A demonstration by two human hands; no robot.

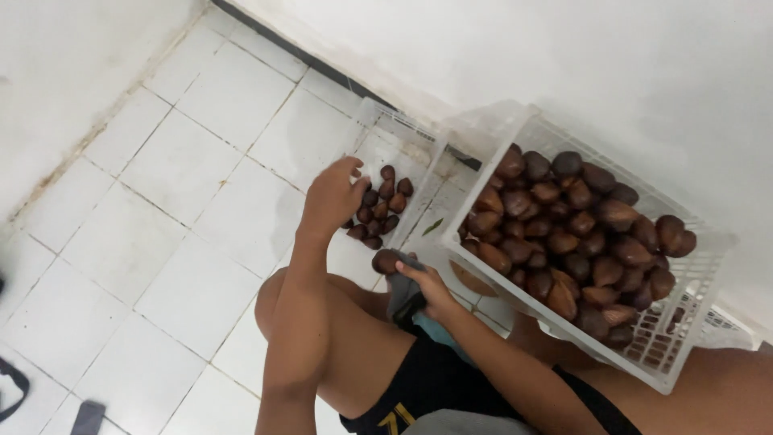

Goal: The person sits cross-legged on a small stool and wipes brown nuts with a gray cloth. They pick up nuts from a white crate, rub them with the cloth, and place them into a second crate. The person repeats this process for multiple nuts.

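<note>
My left hand [333,196] hovers at the near edge of a white plastic basket [378,117] that holds a small heap of brown scaly fruits [380,209]. Its fingers are loosely spread and I see nothing in them. My right hand [429,287] grips a single brown fruit [385,261] together with a grey cloth [403,296], just above my bent knee [278,302]. Right of that hand, a second white basket [684,322] is tilted and piled full of the same brown fruits [576,234].
I sit on a white tiled floor [185,185] beside white walls [564,56]. A green leaf scrap [432,226] lies between the two baskets. Dark objects [87,417] lie at the bottom left corner.
</note>
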